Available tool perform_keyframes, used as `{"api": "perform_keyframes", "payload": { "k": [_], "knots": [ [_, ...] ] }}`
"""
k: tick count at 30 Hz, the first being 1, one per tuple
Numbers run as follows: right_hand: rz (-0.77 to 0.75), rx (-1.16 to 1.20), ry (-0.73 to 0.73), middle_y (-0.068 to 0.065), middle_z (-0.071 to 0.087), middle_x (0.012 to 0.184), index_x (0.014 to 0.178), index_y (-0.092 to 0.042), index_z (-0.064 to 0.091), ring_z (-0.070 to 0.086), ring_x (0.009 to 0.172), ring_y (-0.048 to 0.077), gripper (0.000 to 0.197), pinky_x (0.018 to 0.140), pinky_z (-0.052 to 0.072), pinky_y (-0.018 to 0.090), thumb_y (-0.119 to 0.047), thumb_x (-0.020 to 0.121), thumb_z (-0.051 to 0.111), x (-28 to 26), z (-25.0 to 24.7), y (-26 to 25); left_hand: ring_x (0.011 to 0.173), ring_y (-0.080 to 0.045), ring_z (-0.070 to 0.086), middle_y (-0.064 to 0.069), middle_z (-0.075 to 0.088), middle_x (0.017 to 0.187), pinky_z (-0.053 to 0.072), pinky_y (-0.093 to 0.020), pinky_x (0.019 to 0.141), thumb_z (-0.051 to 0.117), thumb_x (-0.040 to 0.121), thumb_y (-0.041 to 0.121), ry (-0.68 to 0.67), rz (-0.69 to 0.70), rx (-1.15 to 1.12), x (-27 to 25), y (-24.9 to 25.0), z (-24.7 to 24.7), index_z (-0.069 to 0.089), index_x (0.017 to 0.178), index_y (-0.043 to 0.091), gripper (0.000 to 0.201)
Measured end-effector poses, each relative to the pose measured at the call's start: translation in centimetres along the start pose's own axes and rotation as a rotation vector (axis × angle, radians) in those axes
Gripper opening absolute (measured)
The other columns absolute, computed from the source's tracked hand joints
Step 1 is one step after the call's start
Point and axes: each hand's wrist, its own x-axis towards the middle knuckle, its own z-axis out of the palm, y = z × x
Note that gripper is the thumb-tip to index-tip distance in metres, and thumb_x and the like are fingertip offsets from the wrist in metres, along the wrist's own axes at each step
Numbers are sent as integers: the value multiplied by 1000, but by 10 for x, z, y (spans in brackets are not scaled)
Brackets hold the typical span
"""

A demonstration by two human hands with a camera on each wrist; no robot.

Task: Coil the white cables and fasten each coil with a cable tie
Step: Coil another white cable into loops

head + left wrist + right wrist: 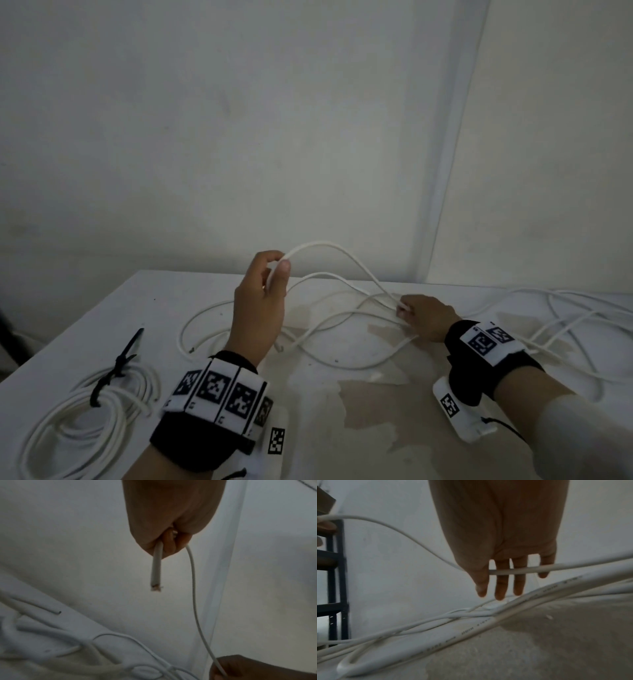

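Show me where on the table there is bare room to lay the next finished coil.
Bare table lies between the two wrists, near the front edge. Another patch is behind the tied coil, at the far-left corner. Loose cables crowd the middle and right.

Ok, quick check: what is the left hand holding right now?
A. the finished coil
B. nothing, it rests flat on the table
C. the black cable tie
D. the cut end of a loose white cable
D: the left hand pinches the loose white cable just behind its frayed cut end, raised above the table, while the black cable tie sits on the finished coil at the left.
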Motion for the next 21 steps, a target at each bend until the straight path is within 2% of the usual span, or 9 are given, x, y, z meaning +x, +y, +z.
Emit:
{"api": "perform_keyframes", "payload": {
  "k": [2,5,7,10,13,15,16,17,21],
  "knots": [
    [-76,139,107,10,58,110,109,-15,52,52,101,27,20,81,35,33,-25,98,39,-10,-6,-7,46,-7,34,1,41,57,30,-19,46,38,94,10,-11,-68,-111,-1,11,1,57,81,24,27],
    [-196,166,179,11,55,124,131,-13,47,50,112,25,34,84,32,26,-22,100,35,-23,-11,-14,45,-2,37,0,44,60,32,-13,44,30,89,-2,-65,-115,-228,-5,28,2,60,84,18,37],
    [-254,94,171,11,50,130,139,-16,37,46,118,25,39,93,30,25,-20,100,33,-31,-11,-16,45,-1,41,1,47,63,35,-12,45,30,92,-1,-86,-100,-255,-7,38,2,59,93,21,36],
    [-296,36,206,12,45,134,141,-12,31,45,120,24,42,95,29,23,-15,100,32,-43,-11,-16,44,-2,41,2,47,62,36,-12,46,32,96,6,-106,-37,-205,-11,45,1,57,103,26,33],
    [-385,-25,322,11,54,123,129,-5,45,53,110,26,33,91,36,25,-12,99,34,-61,-13,-14,44,-2,39,2,46,62,36,-11,47,33,97,8,-75,-22,-155,-12,45,-3,58,110,22,31],
    [-499,-98,388,9,62,89,103,-6,62,63,74,25,26,61,51,28,-11,90,40,-76,-13,-17,45,-2,40,2,47,65,36,-11,48,34,97,10,-91,-31,-92,-12,45,-4,57,116,19,31],
    [-579,-147,451,6,60,75,91,-7,65,60,59,22,26,46,48,24,-13,84,41,-80,-12,-16,45,-1,40,2,48,66,36,-11,49,34,97,11,-114,-29,-45,-13,45,-4,56,118,19,32],
    [-640,-195,521,4,58,69,84,-9,66,56,52,19,27,41,43,21,-15,80,40,-84,-13,-16,46,-1,41,3,48,66,35,-10,49,35,97,11,-140,-17,7,-16,46,-2,56,119,18,32],
    [-848,-232,615,2,55,68,83,-13,64,37,64,14,20,54,29,24,-19,84,45,-111,-23,-33,50,0,45,6,49,67,35,-9,49,36,97,10,-263,15,184,-31,50,3,59,116,17,31]
  ]
}}
